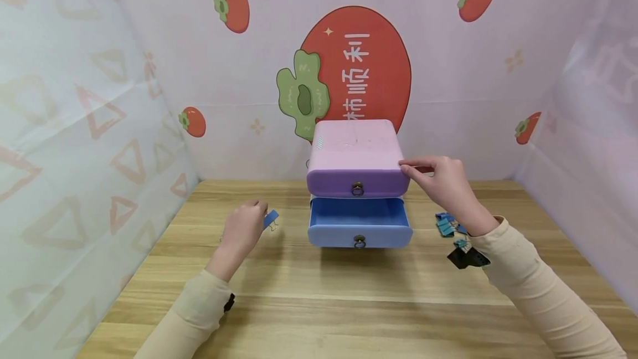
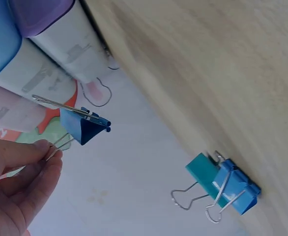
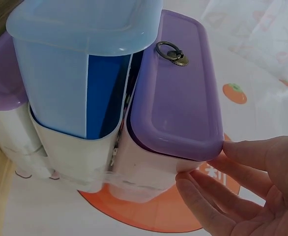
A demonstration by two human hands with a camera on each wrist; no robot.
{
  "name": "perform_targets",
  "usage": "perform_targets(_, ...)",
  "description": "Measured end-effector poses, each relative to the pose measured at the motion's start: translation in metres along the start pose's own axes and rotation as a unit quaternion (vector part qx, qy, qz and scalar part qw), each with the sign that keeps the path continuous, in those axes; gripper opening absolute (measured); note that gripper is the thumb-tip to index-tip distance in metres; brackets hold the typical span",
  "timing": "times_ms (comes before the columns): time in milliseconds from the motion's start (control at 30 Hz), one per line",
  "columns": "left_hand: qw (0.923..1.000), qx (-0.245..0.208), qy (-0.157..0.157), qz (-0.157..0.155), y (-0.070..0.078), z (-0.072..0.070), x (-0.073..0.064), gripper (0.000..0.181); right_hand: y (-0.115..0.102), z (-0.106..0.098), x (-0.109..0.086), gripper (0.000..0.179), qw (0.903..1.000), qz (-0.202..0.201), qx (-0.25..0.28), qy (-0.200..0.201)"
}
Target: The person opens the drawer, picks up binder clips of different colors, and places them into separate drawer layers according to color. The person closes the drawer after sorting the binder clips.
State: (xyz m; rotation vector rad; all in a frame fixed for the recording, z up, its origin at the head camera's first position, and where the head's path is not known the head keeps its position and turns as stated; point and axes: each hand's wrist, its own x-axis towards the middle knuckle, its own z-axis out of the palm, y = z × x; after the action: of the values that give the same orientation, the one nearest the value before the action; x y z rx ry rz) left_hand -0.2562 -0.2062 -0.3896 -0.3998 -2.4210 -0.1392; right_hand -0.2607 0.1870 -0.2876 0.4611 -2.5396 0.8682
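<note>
In the head view my left hand (image 1: 244, 226) is left of a small chest of drawers, pinching a blue binder clip (image 1: 271, 219). The left wrist view shows thumb and fingertips on one wire handle, with the blue clip body (image 2: 84, 125) pointing away from them. My right hand (image 1: 446, 184) touches the chest's right side by the purple top drawer (image 1: 329, 183). Up close, its thumb rests at the drawer's edge (image 3: 210, 147) and its extended fingertips lie against the pale casing (image 3: 154, 169). Below, the light blue drawer (image 1: 331, 235) is pulled out.
Teal and blue binder clips (image 1: 445, 227) lie right of the chest, partly behind my right wrist. A teal clip (image 2: 203, 172) and a blue clip (image 2: 237, 189) lie near my left hand. The wooden table (image 1: 369, 303) meets a printed backdrop (image 1: 249, 71) behind.
</note>
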Motion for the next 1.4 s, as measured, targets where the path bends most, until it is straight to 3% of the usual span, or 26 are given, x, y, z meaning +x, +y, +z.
perform_targets(100,0.9996,-0.016,0.023,0.005,0.003,-0.005,0.002,0.014,0.0,0.0,0.001,0.027,1.0,-0.003,0.0,0.001)
perform_targets(367,0.9983,-0.039,0.042,0.007,0.009,-0.02,0.005,0.008,-0.001,-0.001,0.001,0.027,1.0,-0.001,-0.002,-0.004)
perform_targets(733,0.99,-0.071,0.115,0.041,0.015,-0.03,0.007,0.005,0.0,-0.002,0.002,0.027,1.0,0.003,-0.001,-0.009)
perform_targets(1000,0.9856,-0.085,0.134,0.057,0.023,-0.04,0.009,0.007,0.0,-0.001,0.001,0.027,1.0,-0.001,0.0,-0.005)
perform_targets(1400,0.9699,-0.137,0.179,0.093,0.041,-0.051,0.017,0.005,0.0,-0.002,0.0,0.03,0.9998,0.013,0.003,-0.014)
